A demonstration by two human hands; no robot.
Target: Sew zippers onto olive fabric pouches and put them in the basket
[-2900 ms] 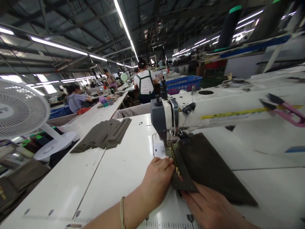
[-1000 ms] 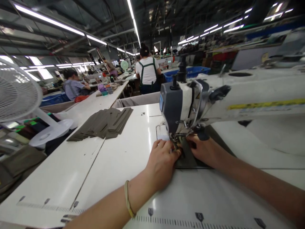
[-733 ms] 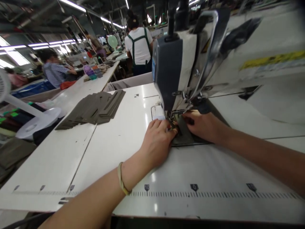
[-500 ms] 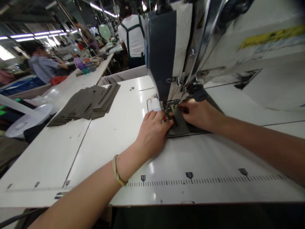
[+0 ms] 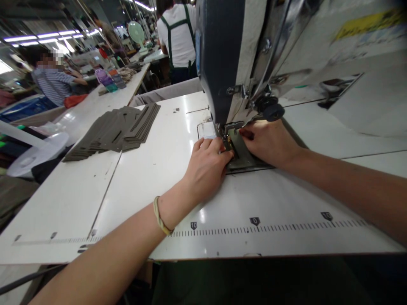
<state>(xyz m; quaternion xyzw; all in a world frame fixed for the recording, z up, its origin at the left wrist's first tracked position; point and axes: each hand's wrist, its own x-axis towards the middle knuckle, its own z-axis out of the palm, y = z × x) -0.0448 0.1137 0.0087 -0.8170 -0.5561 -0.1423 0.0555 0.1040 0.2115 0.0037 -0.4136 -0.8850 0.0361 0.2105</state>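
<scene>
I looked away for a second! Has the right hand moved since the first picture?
Yes. The right hand was near the ruler marks. Now it's farther forward, away from them and closer under the sewing machine.

Fabric pieces (image 5: 116,130) lie left of the sewing machine (image 5: 222,59) on the table (image 5: 152,182).

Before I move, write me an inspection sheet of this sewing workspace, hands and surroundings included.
Surface: white table, ruler marks along the near edge, small dark marks.
Job's things: dark cloth with a gold-coloured zipper, at the sewing machine.
Clutter: overlapping grey-brown cloth pieces on the left.
Grip: left hand on the cloth by the zipper; right hand on its right side; whether either pinches it, cannot tell.
Cables: black cable, lower left, below the tabletop.
Surroundings: person in striped shirt, person in white top, green fan.
</scene>
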